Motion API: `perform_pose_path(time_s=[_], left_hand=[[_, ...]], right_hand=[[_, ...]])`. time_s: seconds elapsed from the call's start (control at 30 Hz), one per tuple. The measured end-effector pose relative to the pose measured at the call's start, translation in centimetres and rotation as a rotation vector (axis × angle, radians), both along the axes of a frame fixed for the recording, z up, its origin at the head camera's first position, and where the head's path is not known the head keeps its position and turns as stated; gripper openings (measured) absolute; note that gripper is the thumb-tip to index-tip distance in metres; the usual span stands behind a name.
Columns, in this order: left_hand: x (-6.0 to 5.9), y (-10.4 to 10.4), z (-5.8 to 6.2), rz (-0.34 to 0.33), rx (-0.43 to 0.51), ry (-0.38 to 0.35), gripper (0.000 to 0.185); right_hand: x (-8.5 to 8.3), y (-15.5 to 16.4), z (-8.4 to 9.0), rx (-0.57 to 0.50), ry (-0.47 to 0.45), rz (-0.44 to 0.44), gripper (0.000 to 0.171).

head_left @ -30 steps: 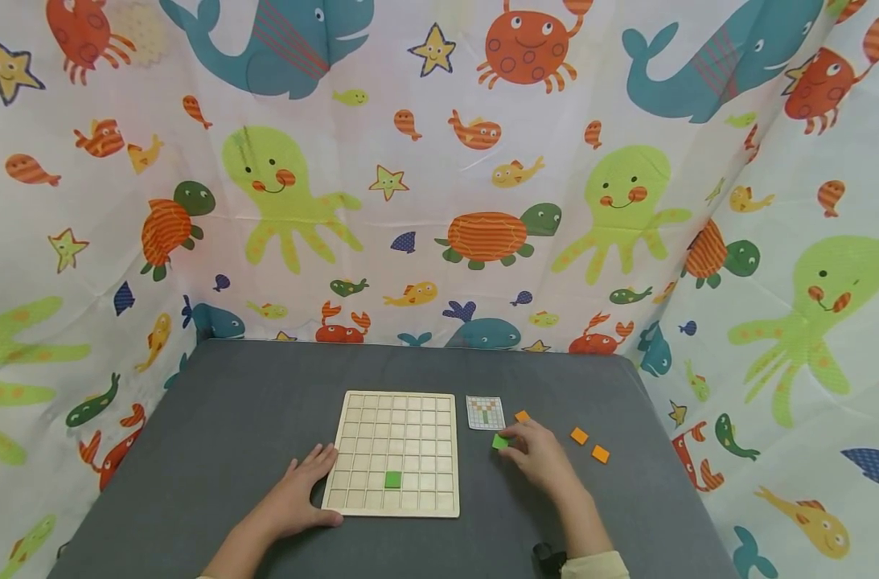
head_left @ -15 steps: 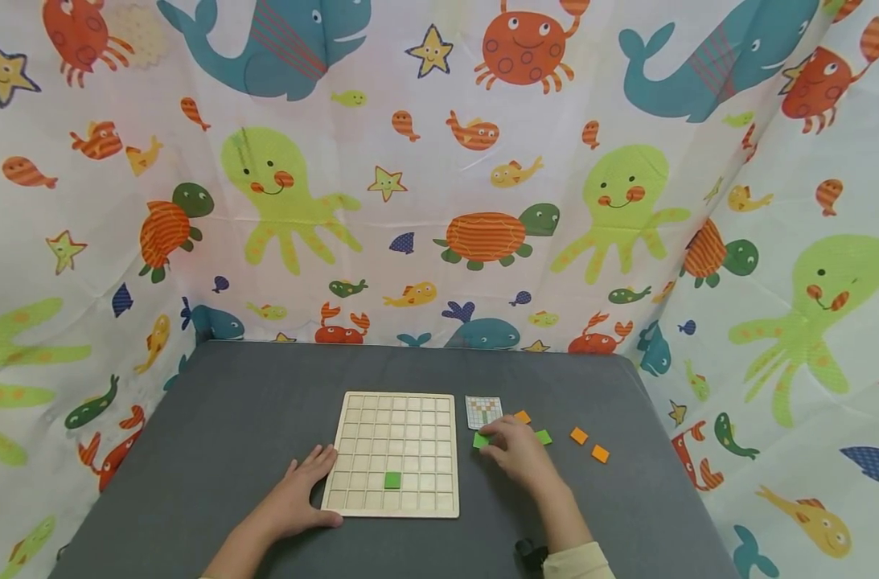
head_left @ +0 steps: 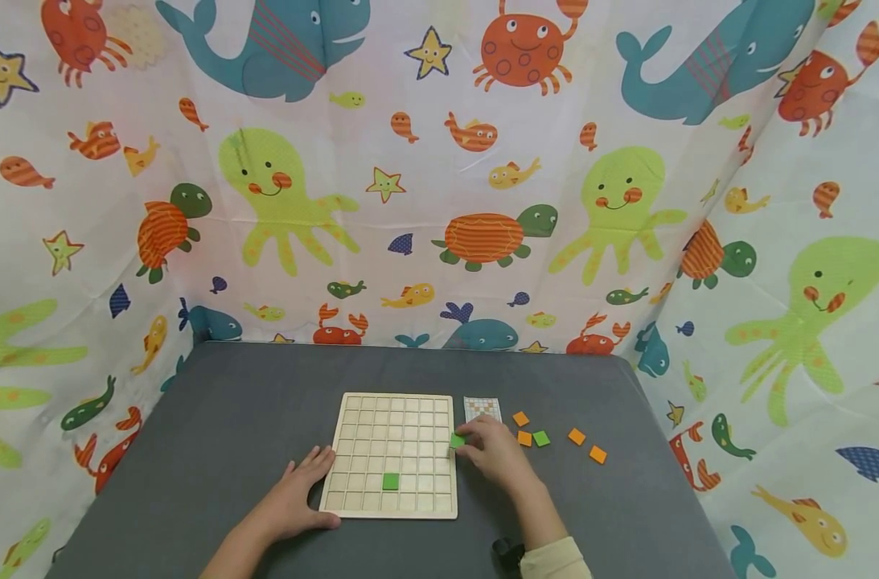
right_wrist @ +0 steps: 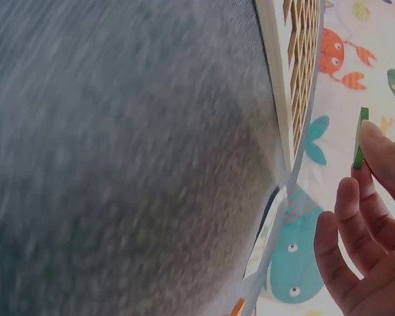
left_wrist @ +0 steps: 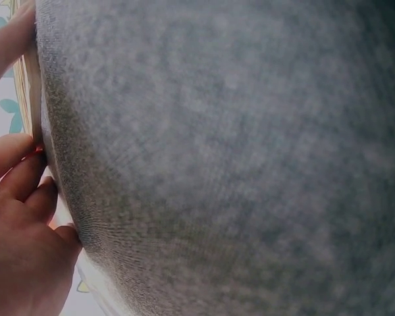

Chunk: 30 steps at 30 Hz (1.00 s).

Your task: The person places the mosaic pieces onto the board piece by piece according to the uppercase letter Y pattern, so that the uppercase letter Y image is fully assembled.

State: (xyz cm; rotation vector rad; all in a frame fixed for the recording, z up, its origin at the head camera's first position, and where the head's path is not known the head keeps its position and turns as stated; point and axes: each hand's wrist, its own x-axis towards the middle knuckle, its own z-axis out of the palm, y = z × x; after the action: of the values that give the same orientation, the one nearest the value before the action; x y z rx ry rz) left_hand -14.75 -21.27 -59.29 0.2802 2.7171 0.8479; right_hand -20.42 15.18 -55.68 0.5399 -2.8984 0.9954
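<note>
The tabletop (head_left: 265, 402) is dark grey, with a fabric-like texture in both wrist views and a rounded far right corner. A square, pale wooden grid board (head_left: 367, 447) lies flat on it, about midway across. Just right of the board's upper right corner lies a small printed card (head_left: 481, 405), partly hidden. Farther right are loose tiles: one orange tile (head_left: 520, 419), a second orange tile (head_left: 524, 439) nearer the front, a green tile (head_left: 540, 438) just beside that one, and, apart from these, two more orange tiles (head_left: 576, 437) near each other
</note>
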Motion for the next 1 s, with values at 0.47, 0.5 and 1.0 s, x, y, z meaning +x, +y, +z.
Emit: perform_pose_path(time_s=[0.47, 0.5, 1.0], left_hand=[[-0.1, 0.1, 0.1, 0.001, -0.003, -0.014, 0.119], [-0.1, 0.1, 0.1, 0.003, -0.002, -0.017, 0.119], [0.1, 0.2, 0.3, 0.012, 0.000, -0.022, 0.119]], right_hand=[[0.1, -2.9, 0.2, 0.018, -0.016, 0.083, 0.022], [0.1, -3.1, 0.2, 0.021, -0.017, 0.086, 0.022], [0.0, -6.1, -0.1, 0.051, -0.029, 0.159, 0.025]])
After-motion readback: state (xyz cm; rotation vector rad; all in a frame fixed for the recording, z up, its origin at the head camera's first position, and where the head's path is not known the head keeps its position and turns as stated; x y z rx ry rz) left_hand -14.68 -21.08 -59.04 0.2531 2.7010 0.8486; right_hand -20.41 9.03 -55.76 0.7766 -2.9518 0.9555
